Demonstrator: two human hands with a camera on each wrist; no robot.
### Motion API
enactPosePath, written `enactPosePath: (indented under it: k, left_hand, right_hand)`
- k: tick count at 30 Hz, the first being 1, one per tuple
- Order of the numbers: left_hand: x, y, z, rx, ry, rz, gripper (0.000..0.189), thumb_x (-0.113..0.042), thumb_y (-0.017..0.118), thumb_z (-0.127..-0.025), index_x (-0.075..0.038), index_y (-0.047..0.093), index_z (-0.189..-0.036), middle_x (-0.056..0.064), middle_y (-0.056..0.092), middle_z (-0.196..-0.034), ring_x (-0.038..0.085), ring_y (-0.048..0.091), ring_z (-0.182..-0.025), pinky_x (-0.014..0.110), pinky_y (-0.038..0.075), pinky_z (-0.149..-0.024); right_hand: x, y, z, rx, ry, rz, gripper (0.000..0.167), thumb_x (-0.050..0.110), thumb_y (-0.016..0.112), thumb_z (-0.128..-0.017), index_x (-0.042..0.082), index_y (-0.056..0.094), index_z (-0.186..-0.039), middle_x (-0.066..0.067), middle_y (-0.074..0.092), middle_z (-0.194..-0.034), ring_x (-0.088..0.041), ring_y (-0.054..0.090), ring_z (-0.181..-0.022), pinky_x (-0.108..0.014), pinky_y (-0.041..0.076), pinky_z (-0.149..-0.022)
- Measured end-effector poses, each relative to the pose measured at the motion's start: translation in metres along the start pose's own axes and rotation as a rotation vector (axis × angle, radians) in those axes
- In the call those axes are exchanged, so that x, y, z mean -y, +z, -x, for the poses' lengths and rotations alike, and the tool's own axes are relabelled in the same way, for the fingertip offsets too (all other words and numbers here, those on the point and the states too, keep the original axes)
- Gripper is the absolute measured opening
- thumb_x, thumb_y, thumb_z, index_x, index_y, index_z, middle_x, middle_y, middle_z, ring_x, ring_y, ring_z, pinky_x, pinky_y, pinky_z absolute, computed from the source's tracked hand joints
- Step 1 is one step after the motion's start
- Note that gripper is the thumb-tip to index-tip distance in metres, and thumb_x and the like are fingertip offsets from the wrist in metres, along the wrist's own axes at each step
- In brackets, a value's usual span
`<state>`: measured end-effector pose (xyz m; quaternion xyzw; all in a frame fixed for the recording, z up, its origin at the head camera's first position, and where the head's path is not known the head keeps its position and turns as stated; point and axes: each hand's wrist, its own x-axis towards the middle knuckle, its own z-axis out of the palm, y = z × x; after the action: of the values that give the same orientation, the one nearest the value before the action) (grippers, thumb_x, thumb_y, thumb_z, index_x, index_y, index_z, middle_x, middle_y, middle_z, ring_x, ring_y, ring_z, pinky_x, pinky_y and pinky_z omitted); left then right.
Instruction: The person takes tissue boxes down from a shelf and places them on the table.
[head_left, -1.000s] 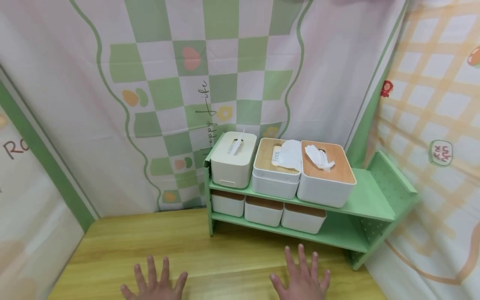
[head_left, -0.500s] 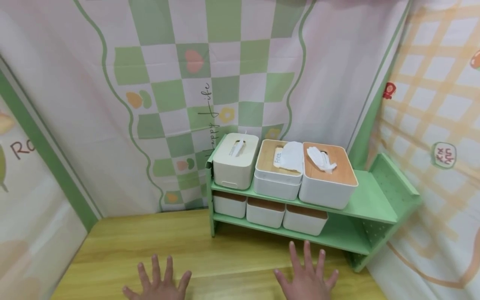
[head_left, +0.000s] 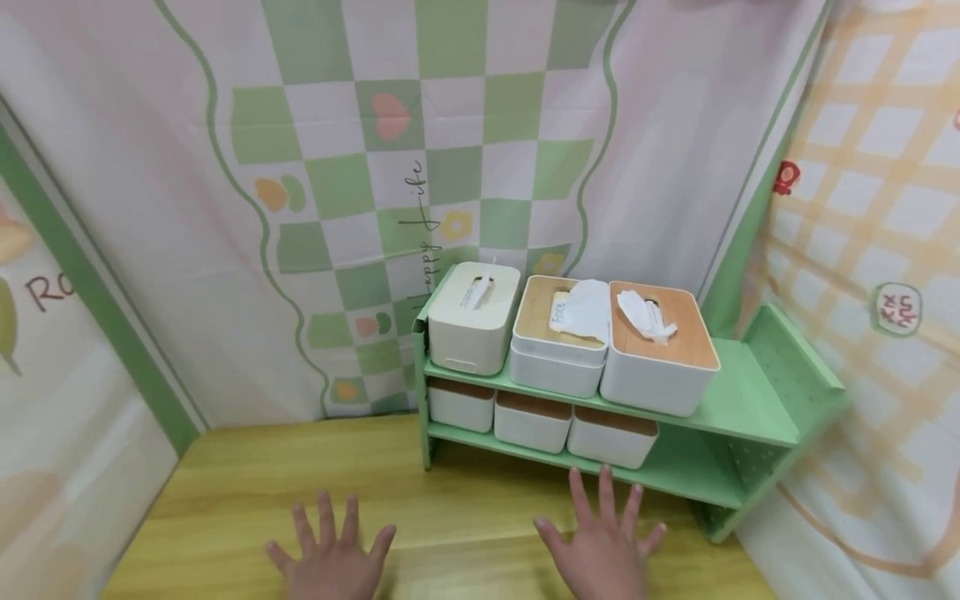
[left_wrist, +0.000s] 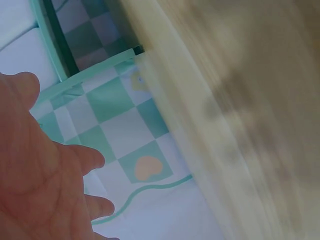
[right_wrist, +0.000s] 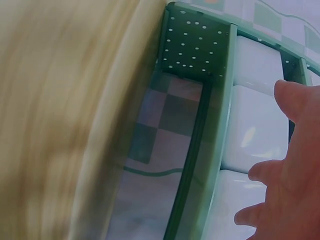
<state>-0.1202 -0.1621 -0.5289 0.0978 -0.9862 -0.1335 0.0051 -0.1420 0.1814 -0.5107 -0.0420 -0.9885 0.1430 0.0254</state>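
My left hand point(head_left: 333, 554), fingers spread and straight, is over the front of the wooden table point(head_left: 247, 483) and holds nothing. My right hand point(head_left: 603, 546) is spread likewise, its fingertips just in front of the green two-tier shelf point(head_left: 750, 417). On the upper tier stand a cream tissue box point(head_left: 468, 337), a white tissue box with a light wooden lid point(head_left: 558, 371) and a larger white one with a browner lid point(head_left: 656, 387); tissue sticks out of each. The lower tier holds three white bins point(head_left: 532, 425). In the right wrist view the palm point(right_wrist: 300, 185) overlaps the white bins point(right_wrist: 257, 130).
A checked curtain point(head_left: 330, 183) hangs behind the table and shelf. On the right, an orange-checked curtain point(head_left: 862, 208) comes close to the shelf's end. A white curtain with a green band point(head_left: 97, 275) bounds the left side.
Both hands have moved slightly forward over the table, fingers still spread; the left has also shifted right. The view has shifted slightly. The boxes, bins and shelf stay in place.
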Motion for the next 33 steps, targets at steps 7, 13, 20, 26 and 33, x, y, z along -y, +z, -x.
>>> enactPosePath:
  k: [7,13,20,26,33]
  left_hand:
    - [-0.009,-0.011,-0.004,0.025,0.0,0.025,0.098,-0.081,0.02,-0.09,-0.008,0.037,-0.154,0.028,0.007,-0.159,0.057,-0.011,-0.139,0.07,-0.03,-0.089]
    - [-0.009,-0.017,-0.007,0.029,-0.014,0.034,0.102,-0.083,0.016,-0.089,-0.007,0.035,-0.154,0.029,0.006,-0.159,0.058,-0.012,-0.139,0.069,-0.03,-0.089]
    - [-0.006,-0.017,-0.005,0.024,-0.003,0.019,0.103,-0.084,0.015,-0.088,-0.006,0.036,-0.153,0.031,0.007,-0.157,0.059,-0.01,-0.138,0.071,-0.025,-0.094]
    - [-0.003,-0.021,-0.004,0.013,0.009,0.004,0.1,-0.082,0.018,-0.09,-0.007,0.037,-0.153,0.031,0.008,-0.157,0.059,-0.01,-0.139,0.071,-0.025,-0.094]
    - [-0.005,-0.025,-0.001,0.019,0.015,0.003,0.102,-0.083,0.014,-0.089,-0.007,0.036,-0.153,0.031,0.006,-0.158,0.06,-0.01,-0.138,0.073,-0.024,-0.092]
  right_hand:
    - [0.005,-0.002,-0.004,0.0,-0.002,0.014,0.099,0.088,0.024,-0.083,0.027,0.016,-0.161,-0.02,-0.006,-0.163,-0.059,-0.019,-0.135,-0.074,-0.026,-0.084]
    - [0.012,-0.008,-0.005,-0.028,-0.014,-0.001,0.1,0.089,0.026,-0.082,0.027,0.018,-0.161,-0.02,-0.004,-0.163,-0.059,-0.019,-0.136,-0.074,-0.027,-0.085]
    - [0.017,-0.014,-0.006,-0.023,-0.008,-0.008,0.101,0.09,0.026,-0.081,0.028,0.018,-0.161,-0.02,-0.003,-0.163,-0.06,-0.017,-0.136,-0.073,-0.027,-0.085]
    - [0.016,-0.015,-0.007,-0.041,-0.018,-0.015,0.105,0.091,0.027,-0.079,0.026,0.018,-0.161,-0.021,-0.003,-0.163,-0.062,-0.015,-0.135,-0.075,-0.026,-0.085]
    - [0.016,-0.023,-0.007,-0.056,-0.028,-0.011,0.104,0.089,0.028,-0.081,0.024,0.017,-0.161,-0.022,-0.005,-0.162,-0.063,-0.015,-0.135,-0.075,-0.025,-0.085]
